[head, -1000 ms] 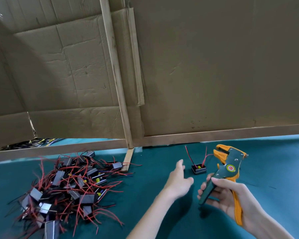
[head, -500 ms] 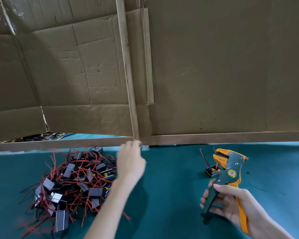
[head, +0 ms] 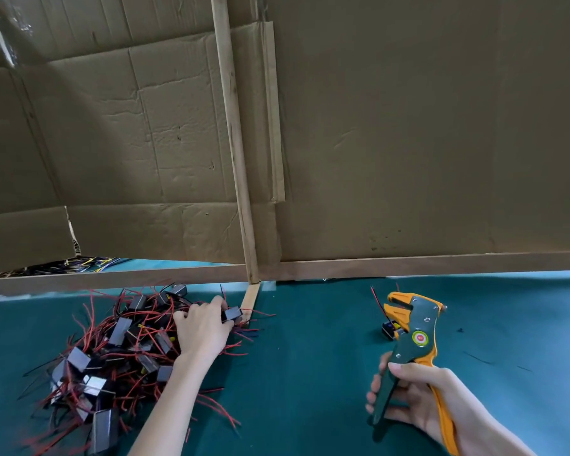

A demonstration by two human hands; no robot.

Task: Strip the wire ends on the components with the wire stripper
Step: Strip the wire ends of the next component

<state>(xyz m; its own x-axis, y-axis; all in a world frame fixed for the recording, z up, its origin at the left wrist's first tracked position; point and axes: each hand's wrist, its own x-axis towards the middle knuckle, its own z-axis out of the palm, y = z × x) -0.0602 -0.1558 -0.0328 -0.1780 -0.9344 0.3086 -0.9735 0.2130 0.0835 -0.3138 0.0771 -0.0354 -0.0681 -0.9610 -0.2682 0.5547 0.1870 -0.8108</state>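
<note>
Cardboard wall [head: 408,126] behind, teal mat [head: 310,373] under everything. Big pile of components [head: 119,343], red and black leads all tangled, sits on left side of mat. Wire stripper [head: 415,337] upright in right hand [head: 412,396], fingers wrapped round handles, not squeezed, jaws look empty. Left hand [head: 203,327] down on pile's right edge, fingers curled onto one black component [head: 232,313].

Step, I reckon: fetching next piece. Next move: lift it clear of tangle, feed lead end into jaws, squeeze.

Lone block [head: 389,329] just behind stripper head, probably done.

Half second back, left hand was up in air over pile. Stripper hand barely budged.
</note>
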